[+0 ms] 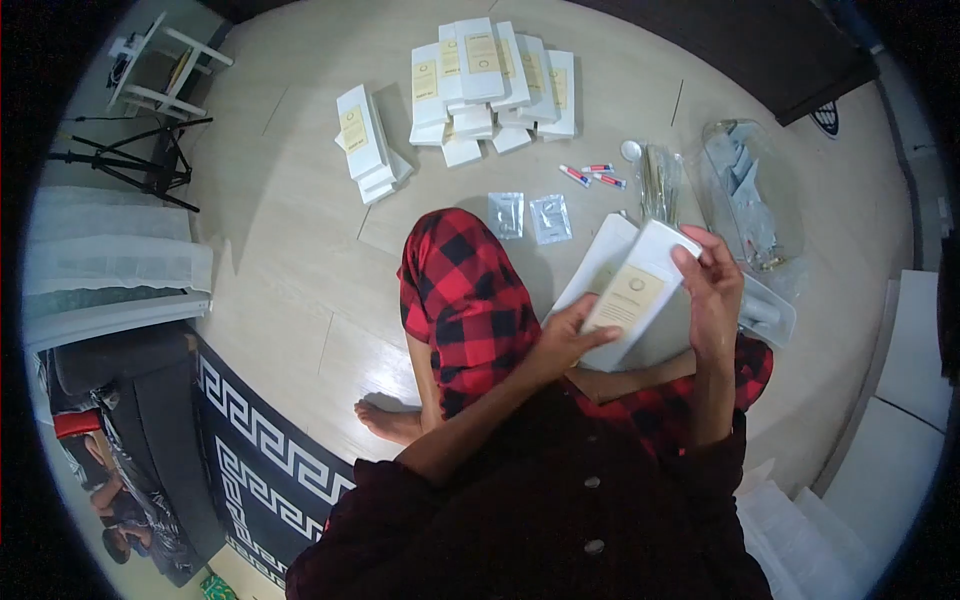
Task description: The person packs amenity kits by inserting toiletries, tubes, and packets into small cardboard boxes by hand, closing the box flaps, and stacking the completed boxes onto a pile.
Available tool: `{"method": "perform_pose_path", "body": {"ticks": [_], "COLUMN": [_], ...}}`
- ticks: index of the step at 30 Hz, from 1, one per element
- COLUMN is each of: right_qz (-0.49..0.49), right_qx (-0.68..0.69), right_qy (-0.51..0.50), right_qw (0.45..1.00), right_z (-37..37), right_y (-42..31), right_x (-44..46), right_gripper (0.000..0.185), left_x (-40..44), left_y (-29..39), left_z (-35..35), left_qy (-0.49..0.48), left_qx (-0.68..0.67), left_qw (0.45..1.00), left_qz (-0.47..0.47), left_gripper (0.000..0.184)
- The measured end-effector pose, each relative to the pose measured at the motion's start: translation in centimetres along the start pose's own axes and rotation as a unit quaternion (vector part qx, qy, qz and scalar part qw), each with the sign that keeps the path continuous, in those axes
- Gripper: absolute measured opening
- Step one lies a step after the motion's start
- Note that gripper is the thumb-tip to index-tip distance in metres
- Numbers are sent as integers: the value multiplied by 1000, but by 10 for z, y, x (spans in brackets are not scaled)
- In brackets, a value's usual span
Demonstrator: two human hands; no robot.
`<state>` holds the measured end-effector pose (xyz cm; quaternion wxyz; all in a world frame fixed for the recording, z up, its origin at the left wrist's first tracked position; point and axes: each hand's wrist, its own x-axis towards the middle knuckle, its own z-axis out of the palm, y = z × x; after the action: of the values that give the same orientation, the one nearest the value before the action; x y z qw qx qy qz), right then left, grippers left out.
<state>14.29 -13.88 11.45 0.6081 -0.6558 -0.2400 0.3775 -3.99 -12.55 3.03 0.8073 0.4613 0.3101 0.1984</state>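
A long white box with a cream label (636, 292) is held between both hands, tilted above the lap. My left hand (572, 338) grips its lower end, with the thumb over the label. Around the upper right end are the fingers of my right hand (708, 275). Behind this box, partly hidden by it, lies another white box or tray (597, 262). On the floor beyond are two silver sachets (506, 215), several small red, white and blue tubes (575, 176) and a bundle of clear-wrapped items (657, 185).
Stacked labelled white boxes (480, 62) stand at the top centre, with a smaller stack (362, 135) to their left. A clear plastic bag (745, 185) lies at the right. A tripod (150, 160) is at the far left; another person (125, 520) reclines on a dark sofa (140, 410).
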Motion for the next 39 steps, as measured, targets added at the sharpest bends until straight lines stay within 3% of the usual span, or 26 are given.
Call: {"method": "perform_pose_path", "body": {"ticks": [1, 2, 4, 6, 7, 8, 9, 13, 15, 16, 18, 19, 21, 22, 24, 25, 26, 27, 29, 31, 32, 33, 34, 38, 39], "right_qz": [-31, -34, -42, -100, -116, -132, -97, -37, 15, 16, 42, 43, -26, -25, -199, -155, -154, -140, -126, -46, -46, -58, -68, -60, -80], "right_qx": [34, 37, 48, 102, 96, 89, 113, 80, 40, 36, 28, 23, -150, -151, -448, -514, -513, -529, -545, -587, -587, -606, -624, -646, -598], "right_qy": [-55, -54, -105, -106, -58, -10, -4, 5, -10, -6, 14, 18, -19, -18, -37, -65, -62, -57, -50, -82, -78, -80, -81, -65, -72], "right_qw": [997, 997, 992, 984, 987, 987, 989, 996, 999, 999, 999, 999, 988, 988, 871, 841, 842, 835, 827, 804, 805, 790, 774, 759, 794], "right_z": [13, 24, 46, 67, 71, 74, 71, 57, 48, 45, 36, 28, 14, 16, 20, 20, 20, 22, 25, 25, 26, 27, 29, 27, 25], "right_y": [-7, -12, -19, -21, -19, -17, -16, 18, 36, 44, 61, 77, 111, 117, 130, 137, 143, 146, 144, 140, 137, 134, 131, 125, 121], "right_x": [6, 14, 25, 31, 35, 37, 38, 29, 23, 21, 19, 21, 29, 30, 34, 38, 42, 43, 49, 55, 55, 55, 55, 63, 63], "right_gripper": [26, 26, 28, 32, 32, 33, 30, 23, 18, 18, 15, 15, 31, 31, 56, 78, 78, 78, 78, 76, 76, 71, 66, 66, 57], "left_x": [1, -2, -9, -6, -1, 4, 11, 43, 57, 62, 71, 71, 70, 67, 65, 65, 65, 63, 62, 59, 56, 52, 50, 53, 51], "left_y": [12, 26, 63, 78, 93, 117, 123, 145, 142, 131, 103, 93, 87, 90, 99, 103, 108, 116, 106, 90, 75, 61, 46, -22, -26], "left_z": [-14, -31, -60, -110, -135, -153, -203, -301, -333, -346, -366, -373, -387, -382, -367, -354, -341, -311, -260, -183, -149, -117, -91, -29, -17], "left_qy": [14, 43, 109, 229, 321, 473, 396, 455, 565, 562, 554, 549, 527, 505, 517, 548, 575, 553, 461, 384, 333, 281, 217, 137, 134], "left_qx": [5, 66, 125, 273, 223, 304, 232, 259, 462, 460, 622, 601, 588, 576, 589, 617, 639, 599, 551, 488, 476, 470, 461, 506, 523], "left_qw": [998, 997, 985, 919, 910, 823, 868, 805, 673, 677, 553, 579, 607, 629, 616, 551, 482, 519, 608, 719, 749, 806, 839, 846, 840], "left_qz": [62, 25, 44, 170, 139, 82, 190, 278, 122, 120, -1, 40, 85, 128, 78, 123, 168, 256, 337, 313, 320, 225, 190, 99, 57], "left_gripper": [36, 34, 30, 34, 36, 37, 43, 51, 47, 47, 44, 42, 42, 42, 44, 47, 50, 50, 44, 41, 44, 48, 54, 90, 104]}}
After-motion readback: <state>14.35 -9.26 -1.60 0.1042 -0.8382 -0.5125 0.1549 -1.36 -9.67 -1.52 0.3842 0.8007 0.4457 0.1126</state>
